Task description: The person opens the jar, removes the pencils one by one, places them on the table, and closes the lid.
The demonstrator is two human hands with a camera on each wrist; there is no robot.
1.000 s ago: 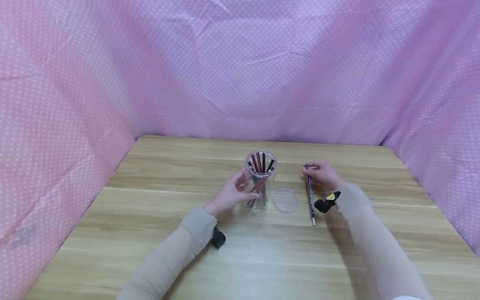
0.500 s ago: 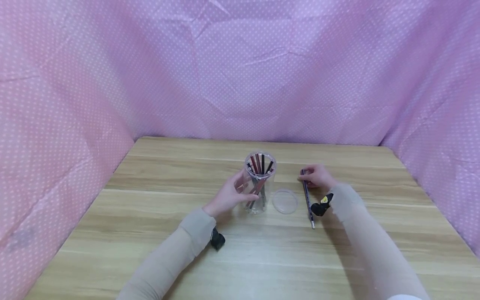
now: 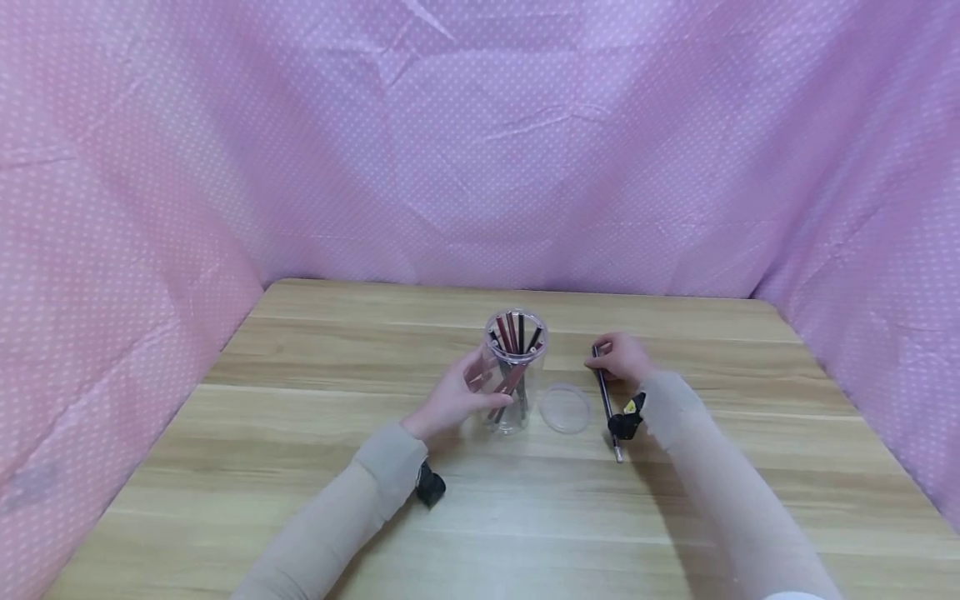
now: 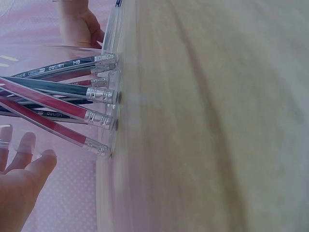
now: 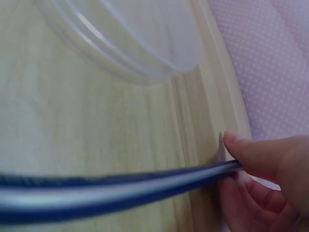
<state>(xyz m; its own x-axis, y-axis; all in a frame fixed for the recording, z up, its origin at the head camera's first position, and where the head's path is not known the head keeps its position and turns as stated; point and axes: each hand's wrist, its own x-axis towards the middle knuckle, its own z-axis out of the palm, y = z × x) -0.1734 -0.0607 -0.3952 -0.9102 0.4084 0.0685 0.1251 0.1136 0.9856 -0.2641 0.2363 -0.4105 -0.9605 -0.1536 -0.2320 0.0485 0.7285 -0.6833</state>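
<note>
One blue pencil [image 3: 605, 393] was pinched in the right hand [image 3: 627, 358]. In the head view, a clear lid [image 3: 566, 408] lay at its nine o'clock; at the lid's ten stood a clear canister [image 3: 517, 359] of pencils [image 4: 53, 103], the left hand [image 3: 450, 400] gripping its eight-o'clock side.

An upright clear jar [image 3: 514, 359] holds red and black pencils [image 4: 53, 102]; nearby, a blue pencil [image 5: 120, 191] seems tilted.

A curtained recording booth is seen: the wood-grain tabletop [image 3: 525, 533] is screened beyond its far edge and both side edges by dotted pink cloth [image 3: 480, 167], and a small camera [image 3: 430, 485] is worn at each wrist. The surrounding room is hidden.
</note>
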